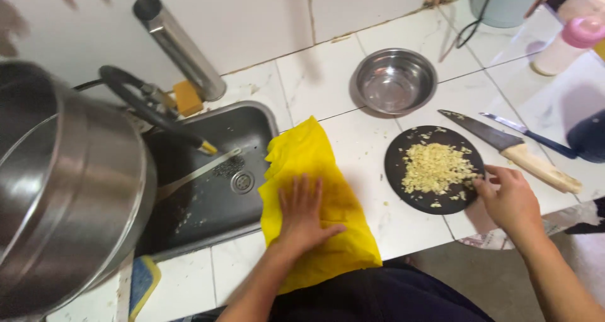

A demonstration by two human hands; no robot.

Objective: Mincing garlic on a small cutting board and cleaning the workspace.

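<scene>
My left hand [301,212] lies flat, fingers spread, on a yellow cloth [315,164] that is draped over the white tiled counter beside the sink. My right hand [509,199] grips the near right edge of a round black board [403,183]. A heap of finely chopped pale yellow food [436,167] covers the middle of the board. A large knife with a wooden handle [523,155] rests on the counter, its dark blade tip over the board's far right rim.
An empty steel bowl [394,80] stands behind the board. The steel sink [214,171] on the left has water running from a black faucet [148,104]. A big steel pot [57,189] fills the left foreground. A second knife [526,133] lies at the right.
</scene>
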